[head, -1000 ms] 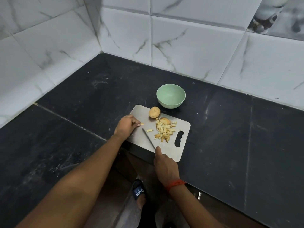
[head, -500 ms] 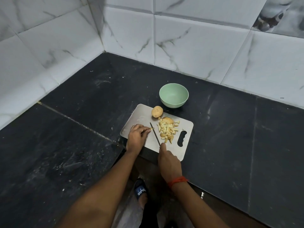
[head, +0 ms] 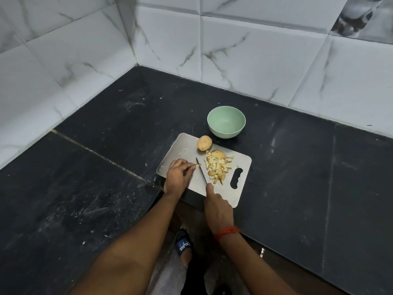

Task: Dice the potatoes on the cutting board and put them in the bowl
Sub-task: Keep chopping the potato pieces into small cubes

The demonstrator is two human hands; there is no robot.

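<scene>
1. Mid-frame on the cutting board (head: 180, 150), left hand (head: 177, 174) pinches a potato scrap (head: 197, 165); right hand (head: 218, 211) grips the knife (head: 201, 171).
2. Likely mid-dicing: whole potato (head: 204, 142) next, then diced pile (head: 218, 167) into the bowl (head: 226, 133).

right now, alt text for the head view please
A person's left hand pinches a potato piece on a cutting board while the right hand holds a knife beside diced potato; a whole potato and green bowl sit beyond.

Dim, soft light; wide-angle edge distortion
</scene>
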